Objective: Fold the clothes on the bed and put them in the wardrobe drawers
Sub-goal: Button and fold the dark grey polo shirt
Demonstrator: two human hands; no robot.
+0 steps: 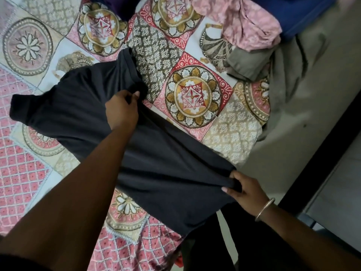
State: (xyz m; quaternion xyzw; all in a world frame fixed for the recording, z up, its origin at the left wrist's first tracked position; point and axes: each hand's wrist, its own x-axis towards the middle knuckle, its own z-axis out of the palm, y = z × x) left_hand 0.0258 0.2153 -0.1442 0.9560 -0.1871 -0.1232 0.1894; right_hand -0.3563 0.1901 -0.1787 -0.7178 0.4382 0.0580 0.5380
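Garment: a black, soft knit T-shirt (82, 114) lies spread on the bed, its body stretched between the two hands and its short sleeve pointing out to the far left of the left hand.
Left hand: the left hand (122, 110) reaches well forward and pinches a bunched bit of the shirt's upper edge between thumb and fingers, close to the shoulder or collar; which exactly I cannot tell.
Right hand: the right hand (244, 189), with a thin metal bangle (264, 209) on its wrist, grips the shirt's near corner at the hem, fingers curled around the cloth.
Key relation: the shirt's long axis runs on a diagonal from the right hand, near the body, up to the left hand, farther out; the edge between them looks taut. The bulk of the cloth lies to the left of that line, so a lengthwise fold would probably carry this held edge leftward over the body.
Nearer hand: the right hand is nearer the bed's edge; the left hand is nearer the sleeve.
Bed: the patterned pink, red and gold quilted bedspread (195, 98) shows bare room beyond and to the right of the left hand.
Edge: just right of the right hand the bed ends and a pale floor (322, 85) begins; part of the hem hangs over there.
Other clothes: a crumpled pink printed garment (250, 24) and a grey-brown folded cloth (252, 61) lie well beyond the right hand, with a blue fabric (297, 14) behind them.
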